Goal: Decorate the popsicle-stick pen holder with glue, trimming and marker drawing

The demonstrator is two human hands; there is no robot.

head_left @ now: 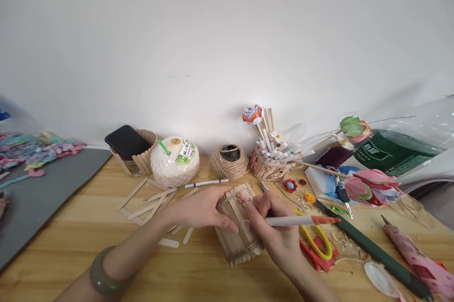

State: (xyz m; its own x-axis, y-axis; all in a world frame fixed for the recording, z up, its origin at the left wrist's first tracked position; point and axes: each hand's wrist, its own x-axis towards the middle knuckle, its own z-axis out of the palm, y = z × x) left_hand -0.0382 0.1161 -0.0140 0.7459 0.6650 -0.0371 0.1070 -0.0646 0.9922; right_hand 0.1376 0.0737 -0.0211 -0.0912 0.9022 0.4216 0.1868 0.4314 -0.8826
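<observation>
A small holder made of wooden craft sticks (237, 233), with twine trim near both ends, lies tilted on the table. My left hand (204, 208) grips its left side, thumb laid across the sticks. Held in my right hand (278, 238) is a white marker pen (291, 221), its orange end pointing right, away from the holder. The right thumb and fingertips press at the holder's upper side, beside small pinkish bits on the sticks. What lies between those fingertips is mostly hidden. A green bangle (108, 276) circles my left wrist.
Loose craft sticks (152, 205) lie left of the holder. Behind stand a phone (128, 142), a wrapped coconut (174, 162), a twine ball (230, 164) and a cup of markers (271, 164). Yellow-handled scissors (328, 247), a green tool (372, 245) and paper flowers (374, 186) are rightward.
</observation>
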